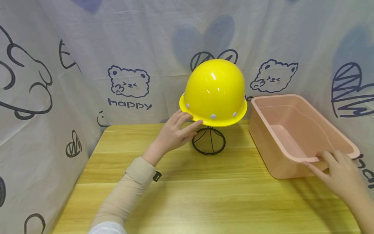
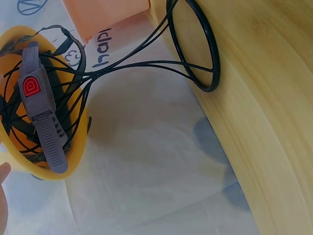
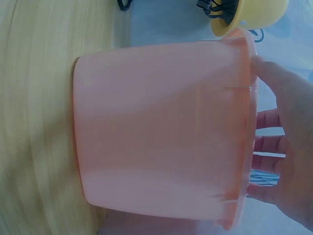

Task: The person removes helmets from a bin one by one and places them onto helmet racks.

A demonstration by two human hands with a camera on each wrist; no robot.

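Note:
A yellow hard hat (image 1: 215,87) sits crown up on a black wire stand (image 1: 211,153). From below, the left wrist view shows its grey headband adjuster (image 2: 39,103) with a red knob, and the stand's wires running up inside. My left hand (image 1: 176,130) is at the hat's left front brim, fingers spread and slightly bent; whether they touch it I cannot tell. A pink plastic tub (image 1: 263,139) stands to the right. My right hand (image 1: 340,172) holds its near rim, thumb on the outer side and fingers over the inner side.
Both stand on a wood-grain table (image 1: 204,201). A pale curtain (image 1: 163,39) printed with bears and hearts hangs behind and at the sides. The tub is close to the hat's right side and to the curtain.

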